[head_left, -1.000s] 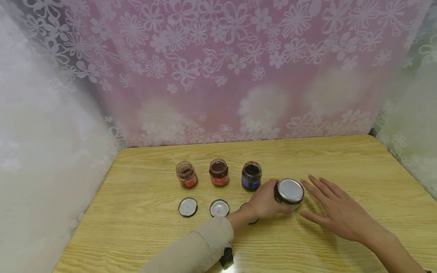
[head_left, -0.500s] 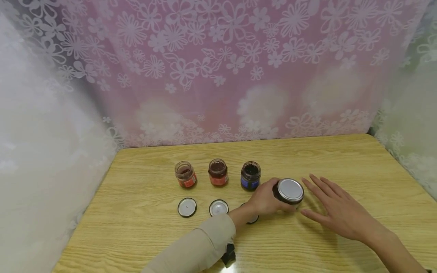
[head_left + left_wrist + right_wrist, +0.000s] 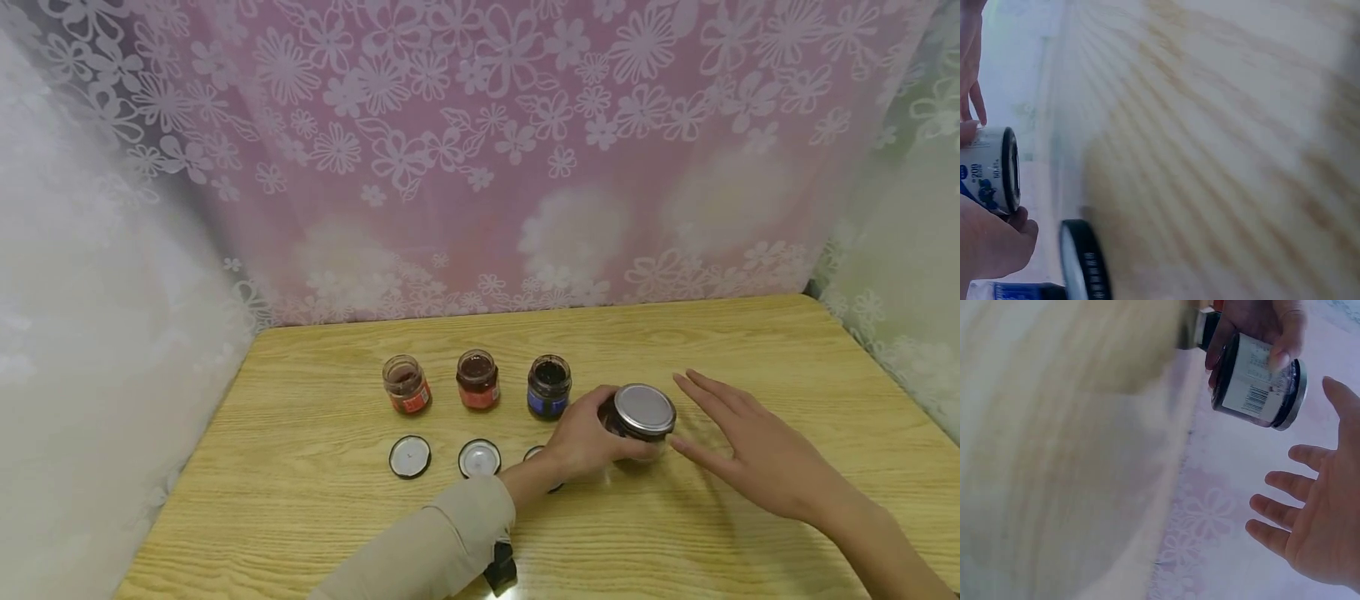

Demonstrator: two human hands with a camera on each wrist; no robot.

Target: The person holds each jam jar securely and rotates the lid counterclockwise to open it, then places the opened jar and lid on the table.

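In the head view my left hand (image 3: 588, 442) grips a dark jar by its side, fingers behind it and thumb in front. A silver lid (image 3: 645, 408) covers the jar, whose pale label (image 3: 1255, 384) with a barcode shows in the right wrist view. The left wrist view shows blueberries printed on the same jar (image 3: 988, 175). Just right of the jar, my right hand (image 3: 765, 458) is spread with straight fingers, thumb close to the lid's edge. In the right wrist view the right hand's palm (image 3: 1329, 506) faces the jar and holds nothing.
Left of the hands stand three lidless jars: one red-labelled (image 3: 407, 385), another red-labelled (image 3: 477, 380) and a blue-labelled one (image 3: 549, 387). Before them lie a lid (image 3: 410, 457), a second lid (image 3: 479, 458) and a third lid (image 3: 534, 452), partly hidden by the left wrist. Floral cloth (image 3: 480, 167) hangs behind the table (image 3: 300, 500).
The held jar has shifted slightly right and its lid's side now shows more. My right hand has moved a little right and its fingers have drawn closer together.
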